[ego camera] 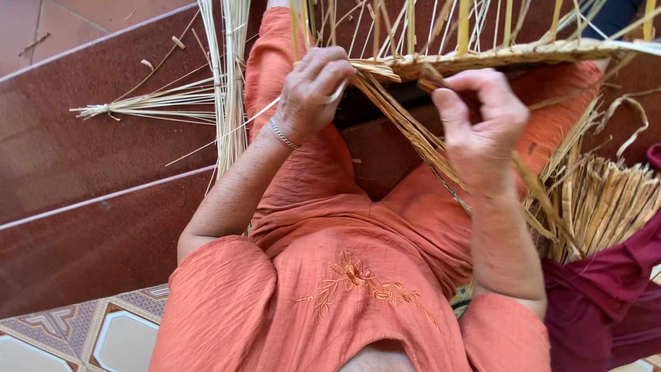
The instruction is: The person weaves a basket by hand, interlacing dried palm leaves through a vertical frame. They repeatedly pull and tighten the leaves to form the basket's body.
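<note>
A half-woven straw basket (523,54) rests across my lap, its braided rim running left to right with loose upright stalks above it. My left hand (313,89), with a silver bracelet at the wrist, pinches the rim's left end and a pale strip. My right hand (482,124) grips flat straw strands (406,127) that slant down from the rim toward my lap. I wear an orange embroidered top and orange trousers.
Loose straw stalks (224,89) lie on the dark red steps (89,151) to the left. A bundle of dry straw strips (606,207) sits at my right beside maroon cloth (606,303). Patterned floor tiles (103,334) show at bottom left.
</note>
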Available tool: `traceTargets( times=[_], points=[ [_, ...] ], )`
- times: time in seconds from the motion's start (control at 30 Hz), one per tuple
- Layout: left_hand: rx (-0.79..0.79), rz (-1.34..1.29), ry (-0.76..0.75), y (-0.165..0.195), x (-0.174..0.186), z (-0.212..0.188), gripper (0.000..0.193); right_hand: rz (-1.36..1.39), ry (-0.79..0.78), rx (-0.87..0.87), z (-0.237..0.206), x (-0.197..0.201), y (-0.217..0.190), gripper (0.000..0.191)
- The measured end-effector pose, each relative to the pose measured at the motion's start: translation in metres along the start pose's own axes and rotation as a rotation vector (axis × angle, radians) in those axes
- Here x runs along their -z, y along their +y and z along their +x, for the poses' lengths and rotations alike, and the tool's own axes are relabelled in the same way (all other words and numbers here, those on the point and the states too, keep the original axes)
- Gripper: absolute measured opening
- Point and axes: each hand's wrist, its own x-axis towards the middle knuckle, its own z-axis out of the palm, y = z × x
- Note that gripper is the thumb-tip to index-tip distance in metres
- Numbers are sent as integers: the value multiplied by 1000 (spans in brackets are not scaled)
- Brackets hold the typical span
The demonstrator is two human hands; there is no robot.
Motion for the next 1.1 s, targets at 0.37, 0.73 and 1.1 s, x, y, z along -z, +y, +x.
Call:
traceTargets(
  times=[0.37, 0.73, 1.1],
  points=[
    [-70, -28, 4, 8, 3, -8, 18, -479, -132, 329, 40, -76, 1, 18],
    [249, -121, -17, -1, -26, 13, 19, -491, -84, 490, 28, -80, 28, 17],
    [360, -163, -41, -12, -33, 26, 43, -879, 29, 358, -20, -56, 29, 25]
  ],
)
